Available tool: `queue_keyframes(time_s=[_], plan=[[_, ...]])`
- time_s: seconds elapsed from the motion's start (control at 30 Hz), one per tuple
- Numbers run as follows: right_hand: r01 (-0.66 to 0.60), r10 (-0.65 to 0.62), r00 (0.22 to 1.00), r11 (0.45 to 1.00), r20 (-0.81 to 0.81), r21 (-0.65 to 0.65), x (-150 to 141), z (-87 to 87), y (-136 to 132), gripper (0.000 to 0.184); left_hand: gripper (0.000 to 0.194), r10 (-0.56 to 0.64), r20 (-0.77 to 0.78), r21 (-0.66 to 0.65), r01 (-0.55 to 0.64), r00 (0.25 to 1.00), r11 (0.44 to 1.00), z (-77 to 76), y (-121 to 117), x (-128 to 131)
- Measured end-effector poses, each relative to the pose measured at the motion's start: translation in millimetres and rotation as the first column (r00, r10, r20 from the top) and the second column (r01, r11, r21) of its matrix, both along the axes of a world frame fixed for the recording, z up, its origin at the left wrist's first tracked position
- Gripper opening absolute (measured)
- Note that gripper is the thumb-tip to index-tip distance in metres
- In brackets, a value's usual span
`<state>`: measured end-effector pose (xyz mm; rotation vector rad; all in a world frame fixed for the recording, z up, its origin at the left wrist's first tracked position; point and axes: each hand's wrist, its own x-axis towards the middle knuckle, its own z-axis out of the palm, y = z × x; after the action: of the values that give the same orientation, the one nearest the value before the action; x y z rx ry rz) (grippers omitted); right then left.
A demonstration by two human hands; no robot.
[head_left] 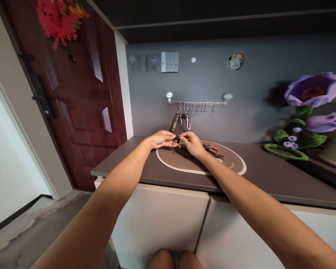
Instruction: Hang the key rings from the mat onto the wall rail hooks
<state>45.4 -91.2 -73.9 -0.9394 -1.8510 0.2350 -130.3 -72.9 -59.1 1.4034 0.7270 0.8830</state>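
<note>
Over the oval brown mat point(173, 164) both hands meet at a small dark-headed set of keys point(178, 138). My left hand point(162, 139) pinches the keys between thumb and fingers from the left. From the right, the fingertips of my right hand point(194, 144) close on the same keys; its fingers partly hide them. Behind and below my right hand lies a pile of thin, dark braided cords point(215, 151) with some red in it, partly covered by the hand. Just above the hands, more keys point(182, 118), a brown tag point(175, 122) and a pink loop point(188, 123) hang from the hook rail.
The clear hook rail point(198, 102) is fixed to the grey wall, with bare hooks on its right part. Purple artificial flowers point(310, 93) stand on the counter point(257, 179) at the right. A dark red door point(81, 112) is at the left. White cabinet doors point(162, 213) lie below.
</note>
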Motion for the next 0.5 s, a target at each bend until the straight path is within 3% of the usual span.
queue_keyframes(time_s=[0.33, 0.5], plan=[[-0.077, 0.070, 0.989, 0.996, -0.132, -0.050, 5, -6.6, 16, 0.021, 0.021, -0.025, -0.034, 0.023, 0.026, 0.999, 0.999, -5.0, 2, 3], [-0.117, 0.097, 0.973, 0.989, -0.209, -0.088, 7, -6.8, 17, 0.023, 0.027, 0.017, -0.067, 0.066, -0.012, 0.998, 0.998, -6.6, 1, 6]])
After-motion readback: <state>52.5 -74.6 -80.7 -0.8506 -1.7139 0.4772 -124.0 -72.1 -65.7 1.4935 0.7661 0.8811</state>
